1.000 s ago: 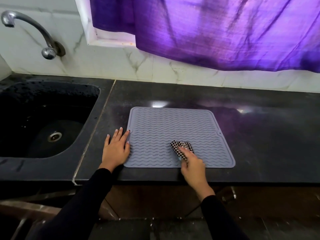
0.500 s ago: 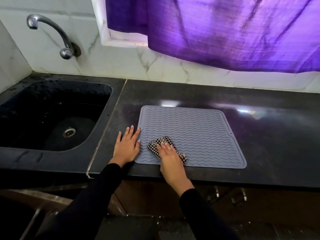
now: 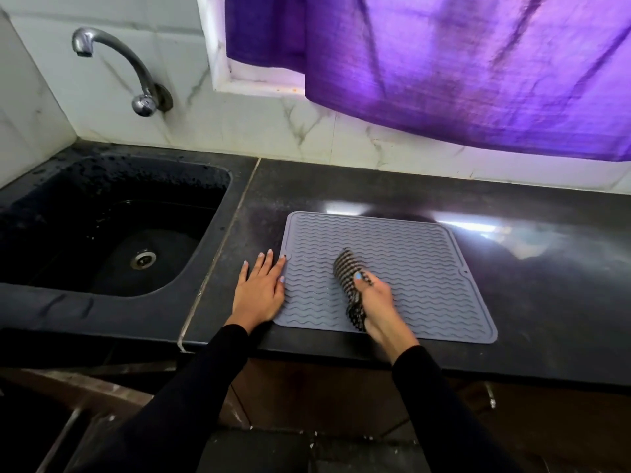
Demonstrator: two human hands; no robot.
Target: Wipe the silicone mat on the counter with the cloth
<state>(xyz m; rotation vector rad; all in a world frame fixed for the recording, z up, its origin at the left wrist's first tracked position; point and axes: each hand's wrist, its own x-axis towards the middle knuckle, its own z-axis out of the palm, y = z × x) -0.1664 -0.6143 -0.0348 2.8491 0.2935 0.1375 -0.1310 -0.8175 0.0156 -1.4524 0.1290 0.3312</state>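
Nearest the camera, two black sleeves point(image 3: 191, 387) reach over the front edge of the dark counter point(image 3: 546, 285). The right hand point(image 3: 377, 298) grips a bunched checked cloth point(image 3: 348, 281), thumb on top and fingers curled round it, pressing it onto the mat at about 6 o'clock of the mat's centre. The left hand point(image 3: 261, 290) lies flat with fingers straight and close together, at the mat's 9 o'clock edge, fingertips overlapping its rim and the palm mostly on the counter.

The grey silicone mat point(image 3: 409, 254) lies flat on the counter just right of the sink point(image 3: 112, 233), its wavy ridges running side to side. It looks thin, light and floppy, likely to skid or ripple under a stroke, so pinning an edge with a flat palm suits it better than lifting. The cloth is soft and should follow the grooves when squeezed.

Farther back, at 11 o'clock, a tap point(image 3: 136, 73) stands on the marble wall; at 1 o'clock hangs a purple curtain point(image 3: 461, 63).
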